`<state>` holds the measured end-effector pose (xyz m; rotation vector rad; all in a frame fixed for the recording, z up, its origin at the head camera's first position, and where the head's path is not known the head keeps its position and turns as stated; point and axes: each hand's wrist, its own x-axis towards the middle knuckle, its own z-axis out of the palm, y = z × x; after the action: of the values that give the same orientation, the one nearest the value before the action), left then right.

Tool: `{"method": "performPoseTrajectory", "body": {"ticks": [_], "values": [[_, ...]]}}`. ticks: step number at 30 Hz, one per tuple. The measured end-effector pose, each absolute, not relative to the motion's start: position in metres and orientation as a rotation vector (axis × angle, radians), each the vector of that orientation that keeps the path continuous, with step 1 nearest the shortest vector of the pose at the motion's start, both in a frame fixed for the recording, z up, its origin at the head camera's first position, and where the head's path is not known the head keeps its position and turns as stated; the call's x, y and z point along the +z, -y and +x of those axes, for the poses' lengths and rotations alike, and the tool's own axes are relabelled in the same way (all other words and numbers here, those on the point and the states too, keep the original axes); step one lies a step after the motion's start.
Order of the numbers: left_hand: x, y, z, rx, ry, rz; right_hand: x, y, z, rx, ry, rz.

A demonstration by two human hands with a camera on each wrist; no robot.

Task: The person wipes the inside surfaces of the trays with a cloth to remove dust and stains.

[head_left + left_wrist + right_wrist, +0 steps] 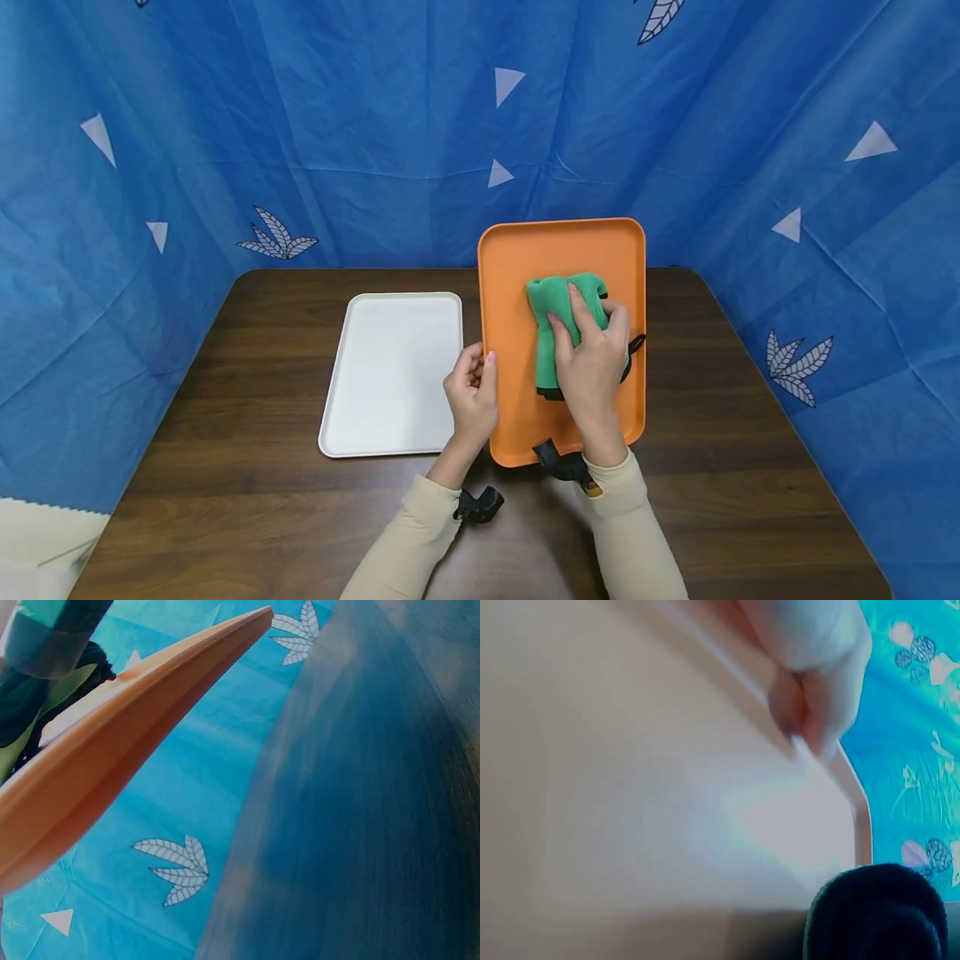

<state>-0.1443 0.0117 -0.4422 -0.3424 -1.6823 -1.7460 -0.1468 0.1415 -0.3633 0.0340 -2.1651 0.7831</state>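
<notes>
An orange tray (510, 283) is held up off the table, tilted with its inner face toward me. My left hand (474, 396) grips its left rim, thumb on the front side. My right hand (592, 367) holds a folded green cloth (551, 300) with black edging against the tray's inner face, thumb and index finger spread over the cloth. A black loop (637, 343) pokes out to the right of that hand. In the right wrist view the left hand (821, 682) pinches the tray rim (861, 817); a dark fuzzy shape covers the lower right corner.
A white tray (397, 375) lies flat on the brown wooden table (247, 467), left of my left hand. Blue patterned curtains (375, 108) stand behind the table and along both sides. A black wrist camera mount sits on each wrist.
</notes>
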Motion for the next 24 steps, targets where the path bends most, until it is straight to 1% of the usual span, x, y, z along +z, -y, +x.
{"method": "performPoseTrajectory", "body": {"ticks": [13, 24], "values": [[-0.441, -0.01, -0.144, -1.779, 1.676, -0.327, -0.363, -0.171, -0.149, 0.841, 2.149, -0.134], [-0.441, -0.011, -0.143, -1.791, 1.676, -0.316, -0.363, -0.173, -0.149, 0.861, 2.179, -0.178]]}}
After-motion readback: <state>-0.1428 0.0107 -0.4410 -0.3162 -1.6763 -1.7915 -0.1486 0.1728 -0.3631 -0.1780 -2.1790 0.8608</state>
